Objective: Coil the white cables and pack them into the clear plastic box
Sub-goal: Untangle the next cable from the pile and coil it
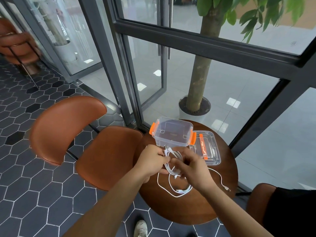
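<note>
Reference: clock positions are read on the table (pixel 188 211) top, with 12 o'clock pointing away from the person.
Table: round, dark brown wood, standing on a floor (pixel 42 194) of dark hexagonal tiles.
Box (pixel 172 134): clear plastic with an orange latch at each end, upright and lidless at 11 to 12 o'clock, near the table edge. No cable lies inside it.
Lid (pixel 208 151): clear with an orange strip, flat on the table at 1 to 2 o'clock, touching or just beside the right end of the box.
Coil (pixel 174 155): white cable wound in several loops, held above the table just on the 6 o'clock side of the box, between the two hands.
Left hand (pixel 150 159): clenched round the 9 o'clock side of the coil, thumb and fingers closed over the loops.
Right hand (pixel 193 170): blurred, fingers curled at the 3 o'clock side of the coil. Whether they pinch a strand cannot be told.
Loose cables (pixel 179 190): white, lying in open loops on the table from the centre toward 6 o'clock. One strand runs out to a plug near 4 o'clock.
Chair (pixel 95 147): orange-brown seat and back, beyond the table edge at 9 o'clock.
Tree (pixel 200 74): trunk in a white pot (pixel 184 113), behind glass beyond 12 o'clock.
Shoe (pixel 140 228): pale, on the floor beyond 7 o'clock.
</note>
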`<state>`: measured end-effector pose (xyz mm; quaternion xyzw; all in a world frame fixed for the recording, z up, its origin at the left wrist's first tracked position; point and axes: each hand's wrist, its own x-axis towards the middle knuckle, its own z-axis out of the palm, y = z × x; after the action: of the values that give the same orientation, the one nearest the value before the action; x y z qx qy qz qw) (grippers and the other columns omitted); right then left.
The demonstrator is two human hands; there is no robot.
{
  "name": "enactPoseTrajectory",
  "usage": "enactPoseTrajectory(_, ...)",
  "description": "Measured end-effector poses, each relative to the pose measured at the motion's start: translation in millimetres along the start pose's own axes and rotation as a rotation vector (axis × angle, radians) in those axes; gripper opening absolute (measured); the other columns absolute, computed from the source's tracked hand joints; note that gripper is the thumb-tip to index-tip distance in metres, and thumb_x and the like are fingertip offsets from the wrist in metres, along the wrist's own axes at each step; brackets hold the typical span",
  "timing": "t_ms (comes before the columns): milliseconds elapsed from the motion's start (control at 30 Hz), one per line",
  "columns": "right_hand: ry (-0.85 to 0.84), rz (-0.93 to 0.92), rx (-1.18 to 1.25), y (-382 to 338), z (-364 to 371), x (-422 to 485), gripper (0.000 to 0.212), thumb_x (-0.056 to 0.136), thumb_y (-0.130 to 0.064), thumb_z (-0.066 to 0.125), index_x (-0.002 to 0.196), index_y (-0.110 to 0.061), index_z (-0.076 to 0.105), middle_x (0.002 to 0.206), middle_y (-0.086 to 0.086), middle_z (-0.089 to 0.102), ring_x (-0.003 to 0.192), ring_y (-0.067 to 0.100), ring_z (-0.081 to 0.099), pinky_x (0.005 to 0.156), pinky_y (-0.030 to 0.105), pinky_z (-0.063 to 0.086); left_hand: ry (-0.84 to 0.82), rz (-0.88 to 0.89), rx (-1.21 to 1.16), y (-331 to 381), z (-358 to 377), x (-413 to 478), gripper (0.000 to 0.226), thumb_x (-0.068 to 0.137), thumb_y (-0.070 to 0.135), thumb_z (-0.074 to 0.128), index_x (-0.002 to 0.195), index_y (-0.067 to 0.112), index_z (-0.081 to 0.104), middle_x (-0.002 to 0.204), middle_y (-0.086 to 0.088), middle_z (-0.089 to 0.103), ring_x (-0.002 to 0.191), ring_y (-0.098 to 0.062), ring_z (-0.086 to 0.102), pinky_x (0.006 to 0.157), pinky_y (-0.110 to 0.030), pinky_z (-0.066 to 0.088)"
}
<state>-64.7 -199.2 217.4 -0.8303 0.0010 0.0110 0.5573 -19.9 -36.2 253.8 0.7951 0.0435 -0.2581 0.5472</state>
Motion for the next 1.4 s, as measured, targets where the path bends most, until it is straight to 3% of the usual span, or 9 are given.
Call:
enactPoseTrajectory(167,0.224,-0.16,-0.228,8.6,8.4,0.7,0.013,0.094,-0.024,0.07,0.104,-0.03,0.073,0.094,-0.016,0.067,0.077,0.002,0.066,0.062,0.015,0.049,-0.007,0.003,0.065,1.3,2.6,1.7,0.012,0.096,0.003,0.062,0.094,-0.004,0.071,0.093,-0.015,0.071,0.085,-0.025,0.074,0.072,-0.036,0.065)
enactPoseTrajectory(367,0.321,0.029,-0.047,-0.3,10.6,0.6,0.002,0.094,-0.019,0.068,0.096,-0.019,0.069,0.082,-0.016,0.071,0.078,-0.008,0.067,0.064,0.006,0.047,-0.002,0.026,0.124,1.3,7.8,5.1,0.014,0.097,0.004,0.06,0.09,0.0,0.072,0.087,-0.014,0.073,0.077,-0.024,0.076,0.071,-0.038,0.065)
enactPoseTrajectory(500,0.442,0.217,0.267,2.7,-0.7,11.5,0.005,0.095,-0.019,0.069,0.093,-0.016,0.066,0.082,0.002,0.077,0.074,0.015,0.075,0.071,0.04,0.061,0.066,0.041,0.236,-1.6,7.4,9.3,0.016,0.097,0.01,0.061,0.088,-0.001,0.068,0.084,-0.015,0.072,0.063,-0.022,0.076,0.072,-0.046,0.064)
enactPoseTrajectory(600,0.478,0.382,0.526,2.2,-8.0,17.4,0.006,0.096,-0.006,0.064,0.095,-0.001,0.063,0.087,0.014,0.079,0.078,0.032,0.077,0.076,0.048,0.063,0.065,0.068,0.262,-2.8,8.9,11.1,0.016,0.099,0.012,0.059,0.092,0.001,0.067,0.082,-0.011,0.073,0.064,-0.018,0.076,0.072,-0.041,0.064)
enactPoseTrajectory(867,0.26,0.527,0.549,15.3,-21.0,22.7,0.012,0.095,-0.001,0.063,0.105,0.001,0.07,0.086,0.019,0.078,0.082,0.038,0.077,0.079,0.049,0.064,-0.003,0.182,0.336,-5.0,7.9,12.5,0.017,0.099,0.017,0.06,0.089,0.004,0.064,0.085,-0.007,0.074,0.065,-0.016,0.076,0.074,-0.042,0.063)
enactPoseTrajectory(967,0.113,0.492,0.526,12.3,-28.3,25.1,0.016,0.091,0.001,0.068,0.107,-0.001,0.07,0.089,0.023,0.077,0.076,0.037,0.076,0.068,0.038,0.064,-0.038,0.207,0.33,-1.7,4.7,14.6,0.018,0.099,0.016,0.06,0.097,-0.002,0.065,0.087,-0.013,0.074,0.065,-0.021,0.076,0.075,-0.046,0.062)
enactPoseTrajectory(1100,-0.051,0.426,0.477,7.3,-32.8,23.5,0.012,0.089,0.005,0.069,0.1,0.005,0.073,0.083,0.022,0.075,0.058,0.02,0.07,0.05,0.022,0.054,-0.081,0.215,0.31,-2.1,3.8,18.1,0.015,0.098,0.014,0.061,0.099,0.0,0.067,0.088,-0.013,0.074,0.07,-0.023,0.076,0.072,-0.05,0.062)
enactPoseTrajectory(1233,-0.205,0.461,0.539,11.6,-37.0,22.0,0.016,0.088,0.005,0.067,0.103,0.005,0.075,0.097,0.032,0.073,0.068,0.025,0.07,0.057,0.024,0.058,-0.067,0.19,0.244,-2.8,5.2,17.7,0.01,0.097,0.011,0.062,0.097,0.006,0.071,0.088,-0.009,0.074,0.071,-0.023,0.076,0.068,-0.045,0.064)
enactPoseTrajectory(1400,-0.347,0.476,0.518,21.4,-44.1,20.4,0.018,0.088,-0.001,0.068,0.104,0.0,0.076,0.091,0.023,0.069,0.067,0.018,0.062,0.057,0.024,0.05,-0.079,0.144,0.209,0.6,8.3,12.1,0.012,0.097,0.009,0.062,0.089,0.01,0.071,0.08,-0.009,0.075,0.069,-0.028,0.076,0.068,-0.043,0.065)
